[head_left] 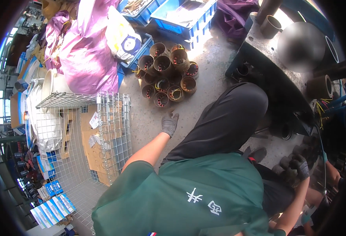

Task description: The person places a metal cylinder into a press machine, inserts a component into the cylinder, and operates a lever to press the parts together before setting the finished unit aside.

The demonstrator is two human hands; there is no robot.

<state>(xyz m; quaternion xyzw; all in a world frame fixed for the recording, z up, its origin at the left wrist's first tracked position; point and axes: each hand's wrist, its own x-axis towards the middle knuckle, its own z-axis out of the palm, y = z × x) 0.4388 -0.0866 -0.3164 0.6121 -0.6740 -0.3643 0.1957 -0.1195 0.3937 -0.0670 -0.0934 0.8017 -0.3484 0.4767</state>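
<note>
My left hand [169, 125], in a grey glove, hovers over or rests at the concrete floor with its fingers apart and nothing in it. Just beyond its fingertips stands a cluster of brown metal motor stator tubes [162, 63], some stacked on others, with windings and coloured wires inside. On the far right, my right hand [300, 167], also gloved, is beside a pile of dark round metal pieces [286, 161]. Its fingers look curled, but what they hold, if anything, is lost in the shade.
A wire mesh cage [114, 118] with cardboard inside stands at my left. Behind it are purple sacks [88, 51] and blue crates [181, 27]. A metal workbench [275, 59] carrying tubes is at the upper right. Another person's arm [332, 173] shows at the right edge.
</note>
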